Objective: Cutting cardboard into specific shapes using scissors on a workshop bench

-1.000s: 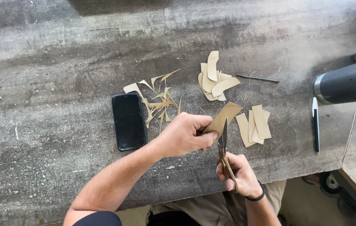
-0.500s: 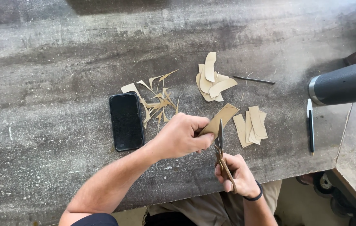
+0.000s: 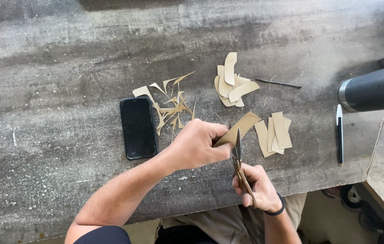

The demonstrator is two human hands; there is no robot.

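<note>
Head view, left hand: my left hand (image 3: 196,147) is pinched shut on the tan strip (image 3: 241,128), fingers clamped on its near end, just above the worktop (image 3: 65,68).
Head view, right hand: my right hand (image 3: 255,187) is wrapped tight round the handles of the scissors (image 3: 238,156), blades pointing up against the strip's edge.
Strip handling: I judge it thin, light and flexible, like leather or card; best held close to the cut so it does not flop.
Around: cut pieces (image 3: 274,133) lie just right of the strip, another pile (image 3: 231,86) beyond it, slivers (image 3: 171,106) beside a black phone (image 3: 138,127).
Right edge: a pen (image 3: 339,133) and a dark cylinder (image 3: 375,89).
</note>
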